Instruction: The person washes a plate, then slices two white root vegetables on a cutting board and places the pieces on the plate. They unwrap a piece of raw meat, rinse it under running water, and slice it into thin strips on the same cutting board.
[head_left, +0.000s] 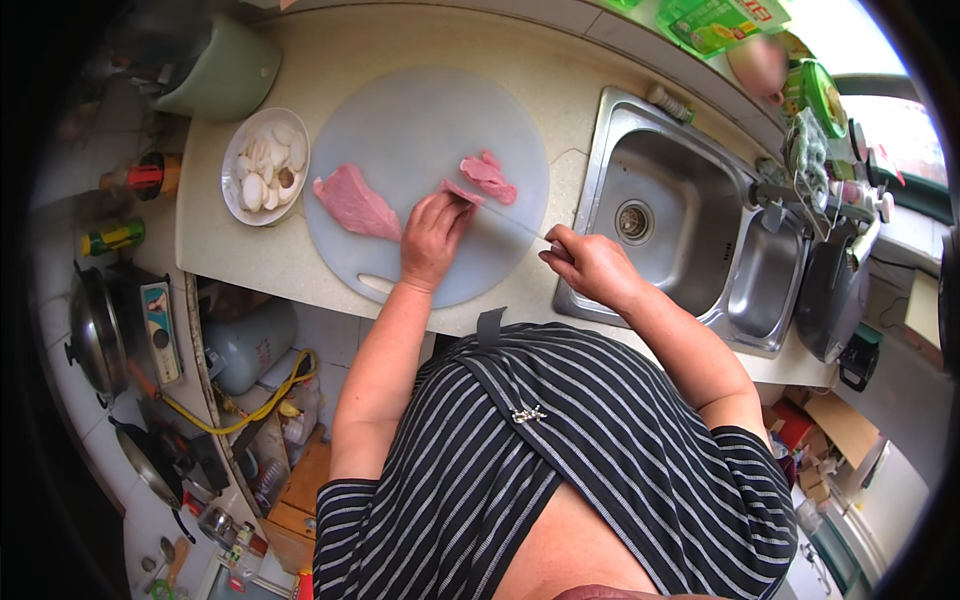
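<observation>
On a round translucent plastic cutting board (397, 135), my left hand (436, 238) presses down a piece of raw meat (459, 192), its fingers curled over it. My right hand (589, 261) grips the handle of a kitchen knife (517, 223). The thin blade runs left from that fist to the meat at my left fingertips. Several cut slices of meat (488, 177) lie just beyond the blade. To the left of my left hand rests a larger pink chunk of raw meat (357, 202). Part of the held piece is hidden under my fingers.
A white bowl of sliced pale mushrooms (265, 166) stands left of the board. Behind it is a grey-green container (225, 71). The double steel sink (592, 172) is set into the counter on the right, with a dark pan (831, 300) past it.
</observation>
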